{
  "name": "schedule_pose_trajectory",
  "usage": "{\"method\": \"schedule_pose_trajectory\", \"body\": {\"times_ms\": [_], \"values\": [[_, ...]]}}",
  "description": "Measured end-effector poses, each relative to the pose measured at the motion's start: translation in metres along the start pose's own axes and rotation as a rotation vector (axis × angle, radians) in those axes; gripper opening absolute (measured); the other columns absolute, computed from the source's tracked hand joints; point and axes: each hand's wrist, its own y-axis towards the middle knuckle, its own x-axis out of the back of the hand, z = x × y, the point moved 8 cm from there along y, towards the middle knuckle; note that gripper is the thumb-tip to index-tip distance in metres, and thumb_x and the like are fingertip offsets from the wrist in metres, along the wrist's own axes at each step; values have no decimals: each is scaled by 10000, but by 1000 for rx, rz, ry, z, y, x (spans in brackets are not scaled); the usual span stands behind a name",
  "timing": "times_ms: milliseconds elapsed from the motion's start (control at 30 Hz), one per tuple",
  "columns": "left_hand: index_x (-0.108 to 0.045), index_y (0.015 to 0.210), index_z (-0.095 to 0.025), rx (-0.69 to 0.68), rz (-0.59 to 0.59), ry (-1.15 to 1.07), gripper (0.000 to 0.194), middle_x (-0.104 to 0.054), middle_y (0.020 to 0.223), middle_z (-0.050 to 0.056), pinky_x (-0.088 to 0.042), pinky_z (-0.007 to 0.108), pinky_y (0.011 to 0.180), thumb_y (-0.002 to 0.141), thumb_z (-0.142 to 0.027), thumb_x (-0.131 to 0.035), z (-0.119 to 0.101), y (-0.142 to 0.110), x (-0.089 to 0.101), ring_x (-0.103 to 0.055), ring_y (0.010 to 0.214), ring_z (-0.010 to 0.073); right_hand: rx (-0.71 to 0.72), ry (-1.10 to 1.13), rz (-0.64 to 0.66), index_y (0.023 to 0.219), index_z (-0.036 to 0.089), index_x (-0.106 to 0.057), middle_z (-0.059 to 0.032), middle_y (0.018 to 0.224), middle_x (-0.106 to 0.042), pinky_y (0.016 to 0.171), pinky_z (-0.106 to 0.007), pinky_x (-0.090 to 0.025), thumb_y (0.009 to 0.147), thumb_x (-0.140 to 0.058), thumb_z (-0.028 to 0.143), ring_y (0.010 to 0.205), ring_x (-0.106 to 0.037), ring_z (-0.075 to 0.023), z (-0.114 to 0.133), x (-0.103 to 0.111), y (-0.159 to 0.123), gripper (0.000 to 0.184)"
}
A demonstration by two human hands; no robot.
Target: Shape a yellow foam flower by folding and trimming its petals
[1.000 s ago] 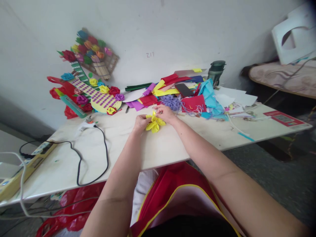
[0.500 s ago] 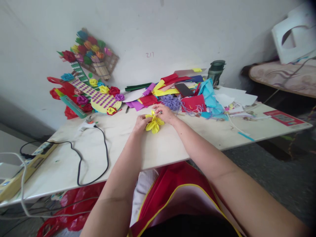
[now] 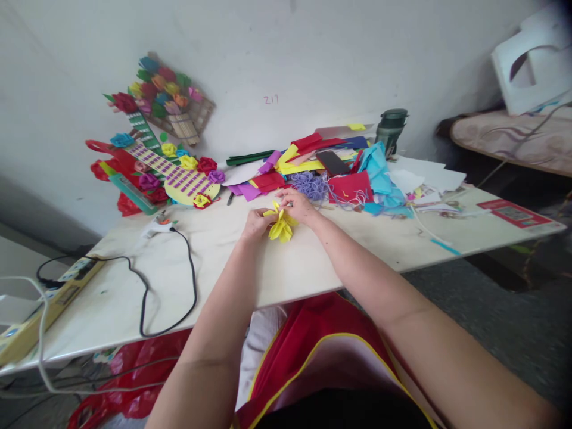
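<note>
A yellow paper flower (image 3: 282, 229) is held between my two hands, just above the pale table (image 3: 304, 268). My left hand (image 3: 256, 223) pinches its left side, thumb and fingers pressed together. On the upper right, my right hand (image 3: 296, 205) has its fingers closed at the flower's upper petals. The fingertips partly hide what they grip there. Behind my right hand lies a tangle of purple yarn (image 3: 310, 185).
Coloured paper (image 3: 308, 146), a phone (image 3: 333, 162) and a green bottle (image 3: 392, 128) sit along the wall. A guitar-shaped craft (image 3: 192, 182) with paper flowers stands left, near a glue gun (image 3: 159, 225) with a looping black cord. A power strip (image 3: 67, 295) lies at left.
The yellow flower has turned and tipped, so its petals now point more downward and bunch together. Both hands stay in nearly the same place.
</note>
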Motion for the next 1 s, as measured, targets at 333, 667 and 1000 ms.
{"method": "schedule_pose_trajectory", "body": {"times_ms": [333, 667, 1000], "values": [[-539, 511, -159, -12, -41, 42, 165, -482, 447, -34, -299, 211, 426, 539, -282, -646, 1, -3, -1, -408, 414, 80, 18, -66, -36, 506, 200, -569, -46, 1040, -683, 942, -388, -477, 641, -656, 105, 974, -637, -206, -2, -2, -1, 187], [-593, 555, -143, 2, -97, 177, 161, -504, 469, -23, -334, 216, 446, 551, -299, -636, 0, -2, 3, -471, 450, 103, 12, -117, -46, 508, 198, -568, -51, 1042, -687, 918, -372, -488, 643, -642, 110, 946, -645, -198, -1, -3, -1, 178], [-537, 547, -158, 15, -88, 40, 133, -456, 462, -48, -301, 206, 418, 557, -274, -600, 4, -2, 3, -415, 412, 76, 21, -41, -23, 517, 196, -550, -33, 997, -680, 928, -379, -476, 645, -654, 96, 925, -637, -184, 1, -3, -1, 194]]}}
